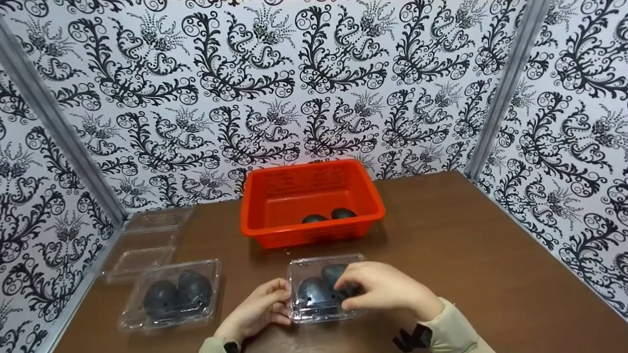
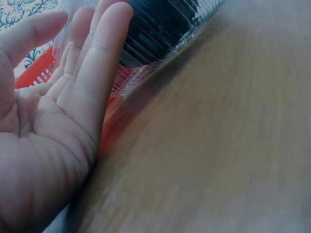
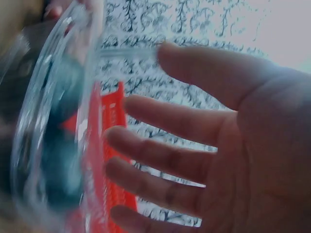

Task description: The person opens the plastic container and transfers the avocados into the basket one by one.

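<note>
In the head view a clear plastic clamshell box (image 1: 324, 314) stands near the table's front, holding dark egg-shaped fruits (image 1: 314, 292) that look like avocados. My left hand (image 1: 265, 306) is at the box's left side, fingertips against it. The left wrist view shows that hand's fingers (image 2: 92, 73) mostly straight beside the clear wall. Over the box's right part hovers my right hand (image 1: 387, 289), covering some of the fruit. Its fingers (image 3: 165, 150) are spread and apart from the box in the right wrist view, with nothing held.
Behind the box stands an orange plastic basket (image 1: 314, 228) with two dark fruits (image 1: 343, 213) visible inside. Another clear box (image 1: 169, 321) with two dark fruits lies at the left. Farther back are empty clear boxes (image 1: 142, 245). Patterned walls (image 1: 294, 98) enclose the brown table (image 1: 441, 245).
</note>
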A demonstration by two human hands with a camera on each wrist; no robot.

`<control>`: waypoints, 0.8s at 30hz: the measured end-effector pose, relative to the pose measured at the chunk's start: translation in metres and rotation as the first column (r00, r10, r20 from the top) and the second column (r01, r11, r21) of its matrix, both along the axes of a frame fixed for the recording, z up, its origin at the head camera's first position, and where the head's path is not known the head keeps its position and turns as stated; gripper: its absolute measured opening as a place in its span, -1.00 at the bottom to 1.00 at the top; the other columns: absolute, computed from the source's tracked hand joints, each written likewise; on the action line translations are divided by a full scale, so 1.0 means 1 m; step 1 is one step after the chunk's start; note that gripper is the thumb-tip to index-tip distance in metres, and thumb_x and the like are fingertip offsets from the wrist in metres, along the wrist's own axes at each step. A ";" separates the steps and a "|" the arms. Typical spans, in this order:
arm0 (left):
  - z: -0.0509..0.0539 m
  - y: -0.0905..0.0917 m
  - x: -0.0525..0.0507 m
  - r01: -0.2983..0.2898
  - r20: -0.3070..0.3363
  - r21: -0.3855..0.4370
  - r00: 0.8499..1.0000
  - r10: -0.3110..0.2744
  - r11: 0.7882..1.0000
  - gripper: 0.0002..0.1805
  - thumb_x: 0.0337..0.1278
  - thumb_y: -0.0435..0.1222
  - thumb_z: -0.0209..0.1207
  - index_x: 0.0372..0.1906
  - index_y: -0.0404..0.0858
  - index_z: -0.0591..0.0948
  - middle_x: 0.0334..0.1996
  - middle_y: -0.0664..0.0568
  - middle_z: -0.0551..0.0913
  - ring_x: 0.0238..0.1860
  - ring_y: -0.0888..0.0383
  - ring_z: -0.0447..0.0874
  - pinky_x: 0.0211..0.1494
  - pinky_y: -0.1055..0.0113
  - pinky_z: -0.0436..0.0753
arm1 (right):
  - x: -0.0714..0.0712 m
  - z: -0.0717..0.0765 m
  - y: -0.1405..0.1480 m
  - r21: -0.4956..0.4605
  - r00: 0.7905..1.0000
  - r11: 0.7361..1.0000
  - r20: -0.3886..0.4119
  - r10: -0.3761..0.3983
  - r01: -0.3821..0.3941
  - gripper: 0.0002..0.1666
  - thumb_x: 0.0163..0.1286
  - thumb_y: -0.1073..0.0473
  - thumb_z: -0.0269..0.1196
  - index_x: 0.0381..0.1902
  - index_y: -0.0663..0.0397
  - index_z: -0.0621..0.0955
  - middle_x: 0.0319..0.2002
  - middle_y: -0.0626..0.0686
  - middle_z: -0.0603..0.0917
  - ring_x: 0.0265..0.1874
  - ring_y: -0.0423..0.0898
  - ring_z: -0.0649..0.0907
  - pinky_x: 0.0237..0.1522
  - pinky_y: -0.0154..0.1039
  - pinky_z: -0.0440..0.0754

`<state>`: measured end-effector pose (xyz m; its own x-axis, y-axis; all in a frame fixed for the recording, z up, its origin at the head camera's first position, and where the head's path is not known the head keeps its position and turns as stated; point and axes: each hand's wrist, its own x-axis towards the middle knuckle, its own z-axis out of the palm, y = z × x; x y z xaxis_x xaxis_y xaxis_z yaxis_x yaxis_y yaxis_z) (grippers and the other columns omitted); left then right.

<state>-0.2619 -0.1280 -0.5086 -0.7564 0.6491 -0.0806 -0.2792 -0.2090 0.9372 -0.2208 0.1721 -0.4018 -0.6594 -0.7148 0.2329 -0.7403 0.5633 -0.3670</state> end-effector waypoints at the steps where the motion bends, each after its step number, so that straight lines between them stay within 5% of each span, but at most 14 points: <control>1: 0.000 0.000 0.000 -0.002 -0.002 -0.001 1.000 0.002 1.000 -0.94 0.32 -0.39 0.04 -0.16 -0.22 0.43 -0.41 0.02 0.54 -0.49 0.17 0.64 -0.38 0.32 0.70 | 0.001 0.001 -0.004 0.032 1.000 0.999 -0.016 0.006 -0.006 -0.62 0.21 -0.13 0.31 -0.09 -0.08 0.70 -0.16 -0.18 0.63 -0.16 -0.25 0.58 -0.08 -0.29 0.57; 13: -0.001 0.000 0.000 0.026 0.004 0.012 1.000 -0.026 1.000 -0.95 0.34 -0.40 0.02 -0.17 -0.21 0.43 -0.40 0.03 0.58 -0.47 0.18 0.67 -0.37 0.33 0.70 | 0.013 -0.008 -0.039 0.215 0.994 0.972 -0.085 -0.075 0.091 -0.41 0.07 -0.18 0.40 0.07 -0.19 0.62 0.12 -0.05 0.56 0.07 -0.04 0.54 0.01 -0.02 0.57; 24: -0.001 -0.002 -0.001 0.028 -0.014 -0.007 1.000 -0.028 1.000 -0.95 0.33 -0.42 -0.03 -0.20 -0.22 0.41 -0.40 0.01 0.58 -0.46 0.16 0.67 -0.36 0.33 0.70 | 0.018 -0.018 -0.050 0.237 0.970 0.947 -0.165 -0.180 0.217 -0.25 -0.05 -0.09 0.47 0.17 -0.16 0.56 0.22 0.06 0.52 0.19 0.07 0.50 0.13 0.09 0.49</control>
